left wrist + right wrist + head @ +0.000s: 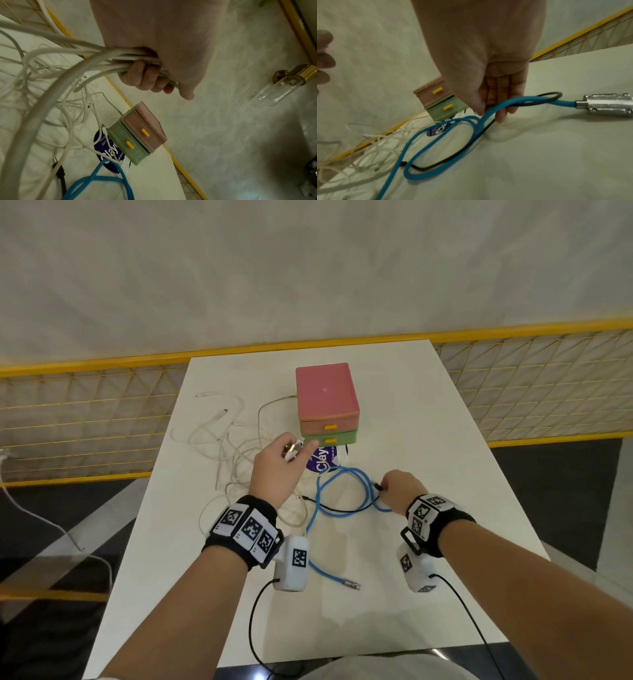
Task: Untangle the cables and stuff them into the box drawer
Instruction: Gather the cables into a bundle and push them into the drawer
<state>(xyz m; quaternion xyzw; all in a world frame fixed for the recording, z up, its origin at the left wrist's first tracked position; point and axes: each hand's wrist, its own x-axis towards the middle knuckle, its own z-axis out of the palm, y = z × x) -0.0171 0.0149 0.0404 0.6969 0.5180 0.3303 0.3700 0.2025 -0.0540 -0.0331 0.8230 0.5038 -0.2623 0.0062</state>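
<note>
Two hands work over the white table (428, 440): the left hand (274, 470) is raised, fingers curled tight round a bunch of white cables (109, 59) that trail down into a loose tangle at the table's left. The right hand (400, 489) pinches a thin black cable (448, 158) where it crosses the looping blue cable (342, 474). Beyond them stands the box (327, 402), pink drawer (329, 425) over green drawer (330, 440), both closed.
</note>
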